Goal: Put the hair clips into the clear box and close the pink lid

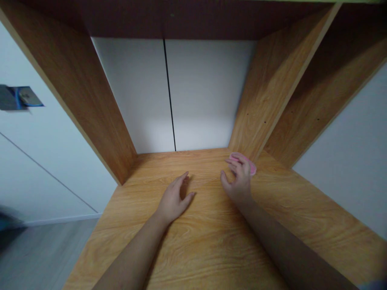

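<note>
On the wood-grain bench (208, 245), the left hand (173, 199) is open with its fingers spread, holding nothing. The right hand (240, 185) is narrower, its fingers (237, 167) curled over a pink pad (252, 168), though I honestly can't tell if it's gripping. That pad sits near the back right corner, just beside the right side panel (266, 100). There's loads of open bench between and in front of the hands, but it's boxed in by the left side panel (72, 96) and a white back panel (136, 92). Past the bench's left edge there's grey floor (45, 257).
</note>
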`<state>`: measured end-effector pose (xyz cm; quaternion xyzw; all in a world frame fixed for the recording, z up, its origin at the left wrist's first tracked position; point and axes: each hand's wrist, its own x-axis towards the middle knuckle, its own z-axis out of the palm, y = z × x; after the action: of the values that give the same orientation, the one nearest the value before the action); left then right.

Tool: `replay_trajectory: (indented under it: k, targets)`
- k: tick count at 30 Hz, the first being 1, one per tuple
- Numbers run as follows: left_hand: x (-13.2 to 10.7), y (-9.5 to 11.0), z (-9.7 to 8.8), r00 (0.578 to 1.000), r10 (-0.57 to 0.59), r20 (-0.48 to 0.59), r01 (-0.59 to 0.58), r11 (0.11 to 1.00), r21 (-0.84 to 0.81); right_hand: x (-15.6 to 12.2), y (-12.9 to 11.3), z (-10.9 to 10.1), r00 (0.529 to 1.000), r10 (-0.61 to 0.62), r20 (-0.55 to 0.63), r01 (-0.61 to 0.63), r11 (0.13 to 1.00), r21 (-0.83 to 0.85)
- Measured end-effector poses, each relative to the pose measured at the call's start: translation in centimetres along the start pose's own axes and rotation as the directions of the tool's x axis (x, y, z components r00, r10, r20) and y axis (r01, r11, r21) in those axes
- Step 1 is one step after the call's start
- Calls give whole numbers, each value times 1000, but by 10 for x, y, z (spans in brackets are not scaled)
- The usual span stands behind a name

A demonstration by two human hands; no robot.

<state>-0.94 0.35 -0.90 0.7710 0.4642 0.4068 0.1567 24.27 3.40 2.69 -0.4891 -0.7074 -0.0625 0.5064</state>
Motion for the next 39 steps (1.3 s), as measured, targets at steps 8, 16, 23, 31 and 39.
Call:
replay_trajectory:
  k: [8, 16, 23, 31, 39]
  targets:
    - [3, 8, -8, 997, 57, 59, -66, 983, 170, -9, -8, 7, 814, -180, 552, 146, 984, 105]
    - [3, 17, -12, 993, -14, 113, -36, 904, 427, -12, -8, 5, 725, -124, 677, 116, 992, 58]
    - [3, 19, -12, 991, -42, 124, -14, 909, 416, -11, -7, 4, 705, -118, 699, 112, 992, 54]
    - [4, 20, -15, 989, -66, 135, 4, 909, 416, -10, -7, 4, 697, -114, 708, 108, 993, 53]
    - [4, 19, -15, 989, -63, 133, 4, 914, 406, -10, -8, 2, 705, -117, 699, 109, 993, 56]
